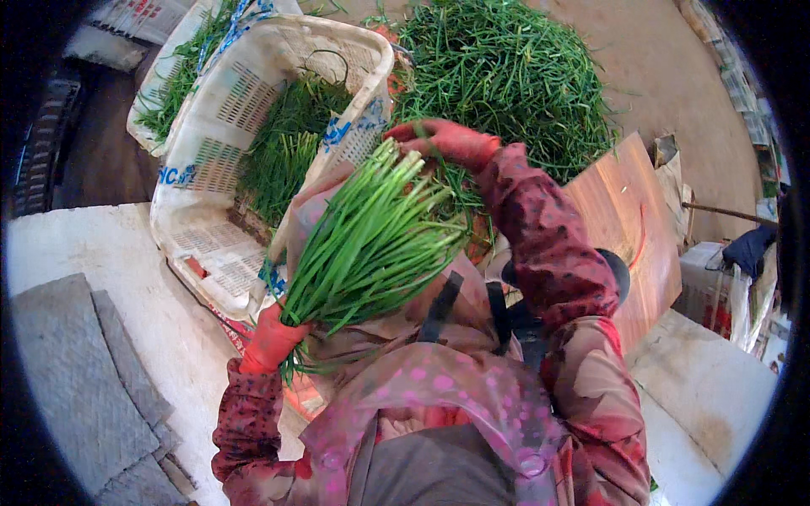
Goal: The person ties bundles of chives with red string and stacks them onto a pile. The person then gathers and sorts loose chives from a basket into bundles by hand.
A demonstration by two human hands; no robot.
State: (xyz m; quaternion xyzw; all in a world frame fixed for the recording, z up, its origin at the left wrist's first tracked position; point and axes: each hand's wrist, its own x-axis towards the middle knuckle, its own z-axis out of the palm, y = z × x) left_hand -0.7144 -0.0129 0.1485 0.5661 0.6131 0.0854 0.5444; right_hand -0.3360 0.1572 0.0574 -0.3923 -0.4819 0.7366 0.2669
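1. Left gloved hand (276, 339) clasps the slender green bunch (363, 244) by its leafy end, above the apron (451, 333); a firm, gentle grip suits it.
2. Right gloved hand (460, 143) curves near pale stalk ends (388, 160), its hold unclear; light patting should level them.
3. Beyond: slotted plastic basket (187, 221), left; tangled leafy heap (506, 76), far right.

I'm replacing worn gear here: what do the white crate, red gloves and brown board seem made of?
White crate: probably moulded plastic, dull and grimy, judging by its slotted walls and rounded rim.
Red gloves: likely rubber or latex, given the uniform colour and close fit.
Brown board: wood or wood-look laminate, fairly smooth; grain streaks show, but the core can't be told.
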